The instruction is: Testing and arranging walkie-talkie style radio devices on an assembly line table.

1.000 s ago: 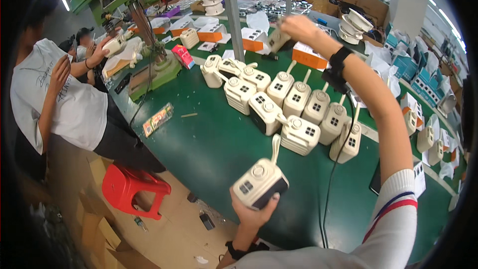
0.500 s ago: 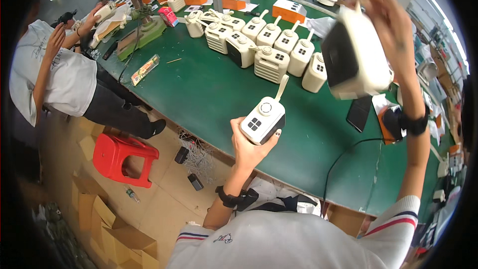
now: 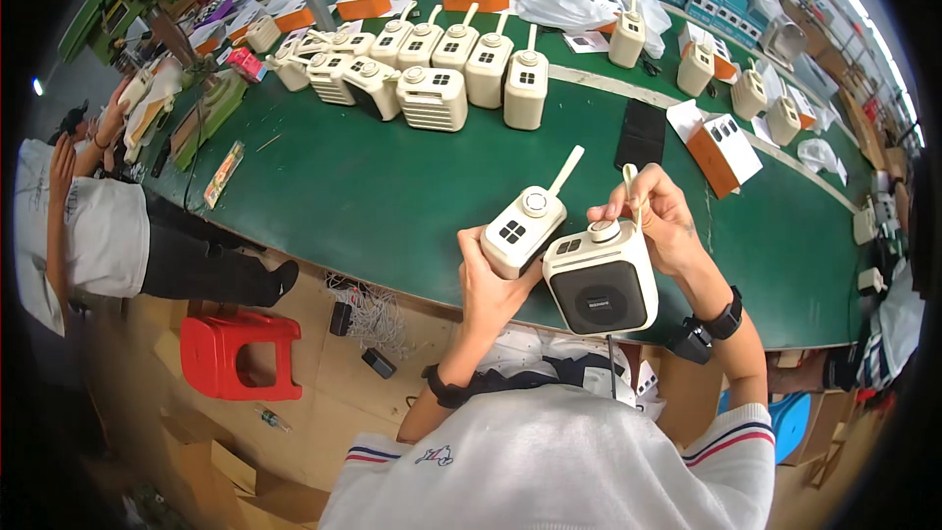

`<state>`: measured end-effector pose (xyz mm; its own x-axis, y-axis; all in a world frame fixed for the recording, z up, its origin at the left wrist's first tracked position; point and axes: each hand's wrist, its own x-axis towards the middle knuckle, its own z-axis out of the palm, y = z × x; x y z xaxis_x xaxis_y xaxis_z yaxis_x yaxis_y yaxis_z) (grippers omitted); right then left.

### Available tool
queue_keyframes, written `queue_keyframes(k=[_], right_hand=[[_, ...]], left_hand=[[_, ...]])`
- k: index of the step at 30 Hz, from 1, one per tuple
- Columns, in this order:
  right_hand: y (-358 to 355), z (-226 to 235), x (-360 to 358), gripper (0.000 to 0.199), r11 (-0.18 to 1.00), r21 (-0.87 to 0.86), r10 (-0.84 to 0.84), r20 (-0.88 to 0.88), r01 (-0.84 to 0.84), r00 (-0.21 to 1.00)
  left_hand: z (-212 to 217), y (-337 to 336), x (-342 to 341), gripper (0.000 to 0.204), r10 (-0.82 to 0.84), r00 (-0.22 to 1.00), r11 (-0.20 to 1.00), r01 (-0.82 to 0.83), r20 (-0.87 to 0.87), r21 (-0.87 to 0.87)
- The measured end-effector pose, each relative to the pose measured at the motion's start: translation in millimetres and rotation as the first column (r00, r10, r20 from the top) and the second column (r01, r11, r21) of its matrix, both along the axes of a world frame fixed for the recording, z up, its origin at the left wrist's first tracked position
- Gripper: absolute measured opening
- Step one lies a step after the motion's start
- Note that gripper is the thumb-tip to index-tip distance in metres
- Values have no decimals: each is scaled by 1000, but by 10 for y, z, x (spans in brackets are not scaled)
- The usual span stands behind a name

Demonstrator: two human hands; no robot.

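Note:
Near the front edge of the green workbench point(image 3: 392, 177), my left hand point(image 3: 488, 291) is wrapped round a cream portable speaker point(image 3: 520, 233) with a round top knob, four dark buttons and a strap sticking up. Close beside it, my right hand point(image 3: 669, 221) holds a second cream speaker point(image 3: 601, 287) by its strap, fingers at the round knob. That one's dark grille faces me. Beyond them stands a group of similar cream speakers point(image 3: 432, 98), some showing ribbed backs, most with straps raised.
Right of the group lie a black phone point(image 3: 641, 134) and an orange-and-white box point(image 3: 724, 152). More speakers point(image 3: 696, 69) and boxes stand farther right. A green machine point(image 3: 211, 113) is at the left, near another person point(image 3: 98, 226). A red stool point(image 3: 240, 353) stands on the floor.
My right hand has come down and inward, bringing its speaker beside the one in my left hand. The view has swung right, showing more of the bench there.

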<state>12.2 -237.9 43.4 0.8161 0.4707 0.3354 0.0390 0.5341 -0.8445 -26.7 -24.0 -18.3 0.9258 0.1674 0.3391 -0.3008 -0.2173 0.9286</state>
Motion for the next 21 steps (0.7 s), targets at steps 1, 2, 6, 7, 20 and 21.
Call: queue_keyframes(k=[1,2,6,7,20,21], right_hand=[[-32,-53,9,14,1000,2,-9,-4,9,1000],[-59,-105,28,15,1000,10,-18,-36,19,999],[-150,-255,122,17,1000,17,1,-82,0,997],[-177,-287,134,16,999,30,24,-104,-21,994],[-329,-562,256,18,954,246,229,-240,-169,943],[-312,-575,256,18,954,249,227,-243,-166,943]], left_hand=[[-3,-8,1,62,-9,1000,1000,9,-4,2],[-5,-12,4,62,-17,1000,1000,17,0,-2],[-25,-23,4,62,-23,1000,999,23,-1,-26],[-47,-26,11,64,-25,1000,999,25,15,-21],[-65,-52,-25,80,-106,994,991,108,-43,74],[-74,-56,-26,82,-113,993,990,116,-37,85]])
